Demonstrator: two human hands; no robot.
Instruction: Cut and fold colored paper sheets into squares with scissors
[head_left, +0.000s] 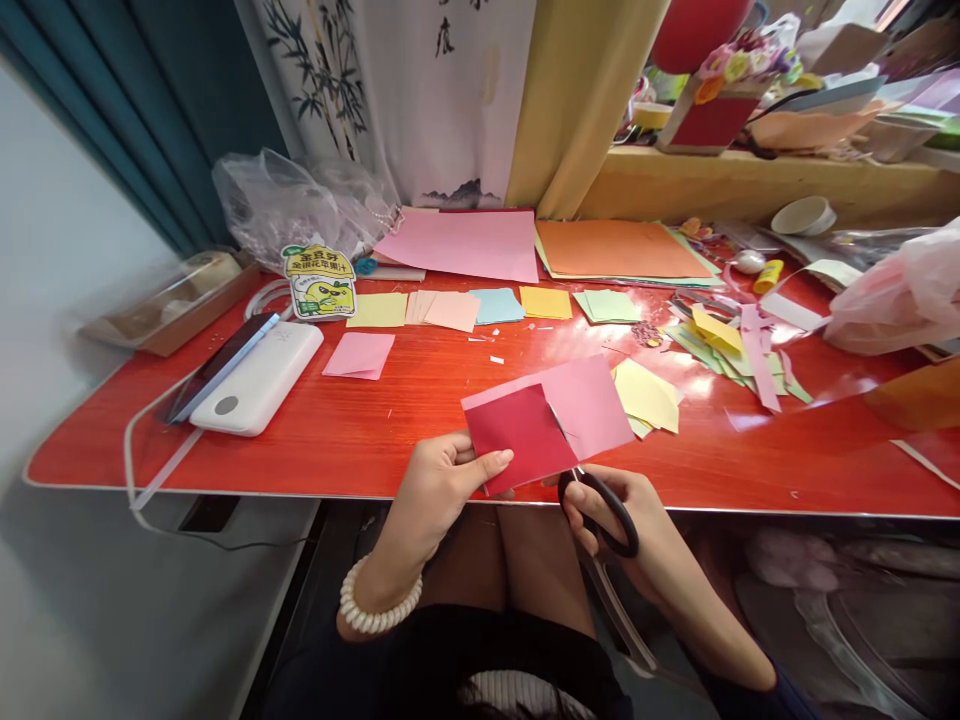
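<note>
My left hand [442,480] pinches a dark pink paper square [514,430] by its left edge, thumb on top. The square lies over a larger light pink sheet [596,405], which shows along the top and right. My right hand [619,510] grips black-handled scissors [626,530]; their metal blades [561,420] meet the paper along the square's right edge. The paper is held above the front edge of the red table [360,420]. Just to its right lie pale yellow paper pieces [649,395].
Along the back are stacks of coloured squares [546,302], pink sheets [465,245] and orange sheets [622,250]. A white power bank [259,378], a cable and a yellow pouch [320,283] are at left. Paper scraps [739,350] and a pink plastic bag [900,290] sit at right.
</note>
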